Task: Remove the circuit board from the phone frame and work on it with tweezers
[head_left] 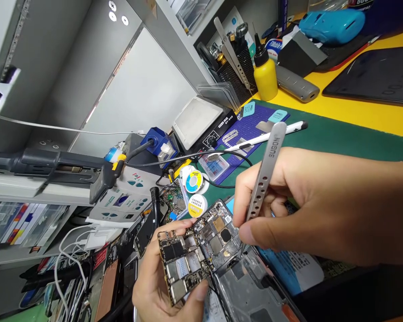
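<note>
My left hand [154, 286] grips a small circuit board [183, 264] by its edges, thumb in front and fingers behind, at the lower middle. Beside that board lies an open phone body [251, 286] with its inner parts [220, 235] showing at the upper end. My right hand [289, 205] pinches metal tweezers [267, 167] between thumb and fingers. The tweezers' lower end is mostly behind my thumb, over the phone body near its edge; whether the tips touch anything is hidden.
Solder spools [197, 205], a white pen-like tool [272, 135], a heating plate [197, 121] and a yellow bottle [265, 80] stand or lie beyond my hands. A dark cable [188, 156] crosses the green mat [336, 134]. A tablet [376, 76] lies at the upper right.
</note>
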A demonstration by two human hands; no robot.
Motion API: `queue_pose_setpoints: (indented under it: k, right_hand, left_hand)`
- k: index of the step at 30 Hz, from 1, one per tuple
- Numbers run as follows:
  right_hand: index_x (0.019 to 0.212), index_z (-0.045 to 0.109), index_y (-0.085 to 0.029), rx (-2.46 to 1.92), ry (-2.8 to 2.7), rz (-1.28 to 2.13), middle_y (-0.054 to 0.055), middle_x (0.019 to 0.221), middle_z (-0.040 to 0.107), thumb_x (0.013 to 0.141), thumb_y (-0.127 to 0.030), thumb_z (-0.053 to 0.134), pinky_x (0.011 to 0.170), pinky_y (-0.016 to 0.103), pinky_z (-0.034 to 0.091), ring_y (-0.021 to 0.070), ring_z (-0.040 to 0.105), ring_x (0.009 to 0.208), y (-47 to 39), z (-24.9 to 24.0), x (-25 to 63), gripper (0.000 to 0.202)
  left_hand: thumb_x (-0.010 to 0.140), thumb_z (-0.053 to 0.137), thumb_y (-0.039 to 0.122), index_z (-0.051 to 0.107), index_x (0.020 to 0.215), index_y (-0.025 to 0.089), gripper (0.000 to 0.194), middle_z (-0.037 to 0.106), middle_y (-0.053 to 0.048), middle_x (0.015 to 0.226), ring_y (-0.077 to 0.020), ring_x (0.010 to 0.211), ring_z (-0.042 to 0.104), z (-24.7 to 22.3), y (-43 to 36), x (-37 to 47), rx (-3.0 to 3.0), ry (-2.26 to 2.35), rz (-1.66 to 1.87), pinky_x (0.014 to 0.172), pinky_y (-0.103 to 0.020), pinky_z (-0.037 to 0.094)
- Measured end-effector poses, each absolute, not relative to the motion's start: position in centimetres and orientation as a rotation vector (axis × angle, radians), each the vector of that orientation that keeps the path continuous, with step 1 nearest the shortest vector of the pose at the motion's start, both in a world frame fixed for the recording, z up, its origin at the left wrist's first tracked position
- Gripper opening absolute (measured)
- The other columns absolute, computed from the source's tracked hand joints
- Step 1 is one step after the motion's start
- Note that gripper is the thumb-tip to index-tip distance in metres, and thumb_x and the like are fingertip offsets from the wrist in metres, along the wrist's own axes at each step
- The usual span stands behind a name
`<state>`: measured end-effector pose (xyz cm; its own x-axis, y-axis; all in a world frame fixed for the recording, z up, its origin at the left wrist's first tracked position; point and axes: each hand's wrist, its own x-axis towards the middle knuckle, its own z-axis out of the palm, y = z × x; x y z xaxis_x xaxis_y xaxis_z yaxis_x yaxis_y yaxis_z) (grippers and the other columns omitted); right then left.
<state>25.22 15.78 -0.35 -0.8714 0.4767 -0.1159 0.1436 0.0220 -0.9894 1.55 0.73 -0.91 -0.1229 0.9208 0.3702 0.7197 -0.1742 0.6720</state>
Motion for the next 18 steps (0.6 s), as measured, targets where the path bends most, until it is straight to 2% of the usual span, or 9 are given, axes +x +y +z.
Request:
queue_pose_setpoints:
  k: [6,11,16,18]
  right_hand:
    - [0.075,0.064,-0.027,-0.625,-2.095,1.921,-0.001,0.058,0.054,0.084,-0.037,0.062,0.033,0.027,0.031,0.0151,0.044,0.045,16.1,-0.25,25.33,0.013]
    - [0.077,0.066,-0.031,-0.596,-2.133,1.807,0.0,0.062,0.06,0.085,-0.037,0.063,0.034,0.03,0.035,0.0174,0.049,0.048,16.43,-0.62,25.24,0.01]
    - [0.077,0.065,-0.035,-0.552,-2.091,1.854,-0.002,0.058,0.052,0.087,-0.026,0.06,0.032,0.028,0.029,0.0147,0.041,0.044,16.15,-1.21,25.11,0.014]
    - [0.077,0.064,-0.036,-0.564,-2.08,1.848,-0.003,0.059,0.052,0.087,-0.023,0.057,0.033,0.026,0.028,0.0142,0.04,0.046,15.99,-1.03,25.16,0.017]
  left_hand:
    - [0.085,0.07,0.029,0.059,0.128,0.021,0.046,0.06,-0.011,0.128,-0.0306,0.121,0.06,-0.8,0.57,0.87,1.975,1.77,1.074,0.103,-0.043,0.05]
    - [0.085,0.07,0.034,0.061,0.125,0.02,0.043,0.062,-0.012,0.125,-0.0323,0.117,0.063,-0.8,0.77,1.13,1.967,1.8,1.15,0.101,-0.046,0.052]
    - [0.083,0.072,0.029,0.059,0.127,0.02,0.046,0.063,-0.014,0.125,-0.0337,0.116,0.065,-0.5,1.0,1.05,2.058,1.783,1.007,0.098,-0.049,0.056]
    - [0.085,0.072,0.033,0.06,0.127,0.018,0.046,0.063,-0.015,0.124,-0.034,0.115,0.065,-0.54,1.03,1.13,2.072,1.788,1.043,0.098,-0.049,0.057]
